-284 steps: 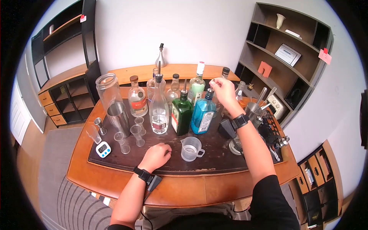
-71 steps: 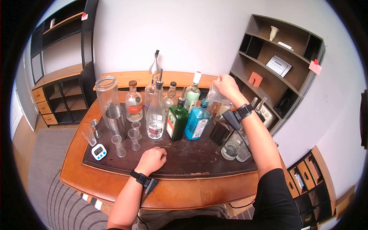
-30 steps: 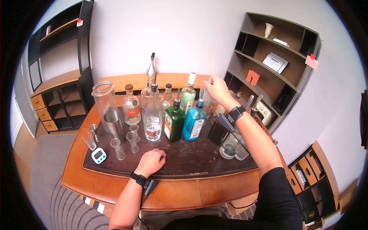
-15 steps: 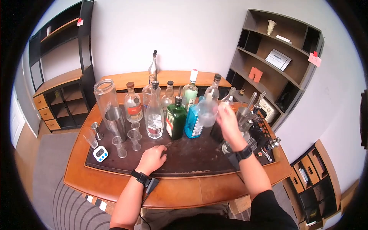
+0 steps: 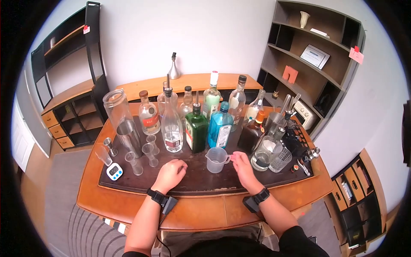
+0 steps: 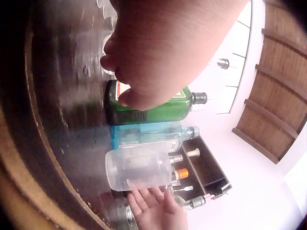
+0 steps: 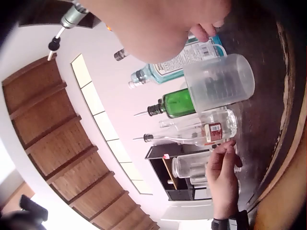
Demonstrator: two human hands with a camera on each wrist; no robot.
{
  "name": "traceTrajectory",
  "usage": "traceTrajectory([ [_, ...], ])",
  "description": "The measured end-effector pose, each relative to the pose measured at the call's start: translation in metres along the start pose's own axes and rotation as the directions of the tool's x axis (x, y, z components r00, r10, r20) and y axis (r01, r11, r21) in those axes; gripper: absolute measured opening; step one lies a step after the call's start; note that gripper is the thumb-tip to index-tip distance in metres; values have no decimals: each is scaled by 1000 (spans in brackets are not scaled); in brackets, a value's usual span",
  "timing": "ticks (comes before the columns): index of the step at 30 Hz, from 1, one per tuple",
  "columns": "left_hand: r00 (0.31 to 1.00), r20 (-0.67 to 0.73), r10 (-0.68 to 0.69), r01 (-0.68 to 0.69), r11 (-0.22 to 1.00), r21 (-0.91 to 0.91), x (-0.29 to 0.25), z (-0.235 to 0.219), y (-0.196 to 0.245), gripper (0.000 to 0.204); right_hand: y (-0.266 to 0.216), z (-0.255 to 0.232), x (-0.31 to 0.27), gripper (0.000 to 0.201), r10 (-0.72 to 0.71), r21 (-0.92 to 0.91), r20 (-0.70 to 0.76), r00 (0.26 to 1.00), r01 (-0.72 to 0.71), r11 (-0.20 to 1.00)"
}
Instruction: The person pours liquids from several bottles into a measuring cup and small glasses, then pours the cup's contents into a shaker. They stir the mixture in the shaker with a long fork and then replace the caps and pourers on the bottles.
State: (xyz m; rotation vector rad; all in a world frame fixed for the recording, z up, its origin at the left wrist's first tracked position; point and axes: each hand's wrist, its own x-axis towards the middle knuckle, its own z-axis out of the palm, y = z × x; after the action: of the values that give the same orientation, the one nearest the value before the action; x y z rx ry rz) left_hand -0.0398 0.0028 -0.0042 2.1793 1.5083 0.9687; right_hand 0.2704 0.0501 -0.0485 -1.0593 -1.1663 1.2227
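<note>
A clear plastic measuring jug (image 5: 217, 160) stands upright on the dark mat, its handle turned toward my right hand (image 5: 245, 170). The fingers of this hand are at the handle; in the left wrist view the right hand (image 6: 160, 211) shows them extended and spread beside the jug. My left hand (image 5: 170, 174) rests on the mat, fingers loosely curled and holding nothing. Right behind the jug stands a blue bottle (image 5: 221, 127), with no pourer in its neck. To its left is a green bottle (image 5: 196, 132) with a metal pourer.
Several bottles line the back, among them a tall clear pourer bottle (image 5: 172, 128). At left are a metal shaker tin (image 5: 129, 138), small glass jiggers (image 5: 149, 155) and a white timer (image 5: 114, 171). A dark bottle (image 5: 251, 136) and glasses (image 5: 281, 160) stand at right.
My right hand brought the jug from the blue bottle's mouth down to the mat, and its fingers have loosened. Earlier, it pinched the top of the blue bottle. The left hand stayed in place.
</note>
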Motion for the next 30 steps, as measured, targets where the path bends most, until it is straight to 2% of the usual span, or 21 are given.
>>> traceTrajectory([
  [3, 998, -44, 38, -38, 999, -20, 2, 1, 0, 9, -2, -19, -9, 25, -46, 15, 19, 999, 46, 999],
  [5, 999, -43, 17, -18, 1000, -14, 3, 2, 2, 13, 0, -28, -13, 19, 64, -108, 33, 997, -60, 992],
  [6, 999, -39, 22, -22, 1000, -9, 3, 3, 4, 13, 1, -27, -15, 19, 61, -100, 29, 998, -58, 993],
  [8, 1000, -25, 13, -12, 1000, 19, 3, 4, 6, 23, 2, -18, -20, 16, -204, -267, 64, 977, 214, 940],
  [9, 1000, -22, 17, -17, 1000, 22, 3, 5, 7, 23, -11, -9, -28, 19, -260, -355, 80, 962, 272, 894],
  [10, 1000, -1, 29, -29, 999, 38, 3, 5, 6, 26, -28, -2, -37, 19, -254, -424, 82, 964, 265, 866],
  [16, 998, 20, 60, -61, 996, 58, 3, 7, -4, 31, -47, -6, -45, 17, -372, -379, 34, 927, 357, 854],
  [18, 998, 0, 68, -68, 997, 37, 1, 9, -5, 31, -63, -5, -47, 14, -496, -297, 18, 868, 478, 827],
  [20, 999, -3, 37, -37, 999, -21, 1, 9, -5, 28, -103, -8, -52, 9, -635, -397, 10, 773, 586, 707],
  [21, 999, -4, 41, -41, 999, -20, 2, 10, -6, 28, -126, -12, -49, 9, -724, -506, 8, 690, 627, 592],
  [22, 999, 3, 36, -36, 999, -21, 2, 10, -6, 28, -148, -16, -42, 11, -829, -575, -42, 558, 664, 477],
  [23, 999, 11, 31, -31, 999, -22, 2, 10, -6, 27, -169, -26, -31, 13, -877, -632, -79, 475, 656, 412],
  [25, 999, 14, 35, -34, 999, -23, 1, 10, -6, 27, -204, -42, -12, 23, -895, -725, -227, 383, 547, 418],
  [26, 999, 14, 35, -35, 999, -21, 1, 10, -7, 27, -225, -47, -2, 30, -914, -749, -233, 332, 538, 386],
  [27, 999, 8, 40, -40, 999, -23, 2, 10, -7, 27, -235, -59, 14, 39, -907, -779, -194, 373, 503, 373],
  [28, 999, 8, 33, -33, 999, -21, 1, 11, -9, 27, -241, -66, 29, 38, -903, -820, -169, 395, 452, 351],
  [30, 1000, 2, 25, -24, 999, -23, 1, 11, -11, 27, -252, -81, 43, 32, -682, -785, -78, 727, 377, 491],
])
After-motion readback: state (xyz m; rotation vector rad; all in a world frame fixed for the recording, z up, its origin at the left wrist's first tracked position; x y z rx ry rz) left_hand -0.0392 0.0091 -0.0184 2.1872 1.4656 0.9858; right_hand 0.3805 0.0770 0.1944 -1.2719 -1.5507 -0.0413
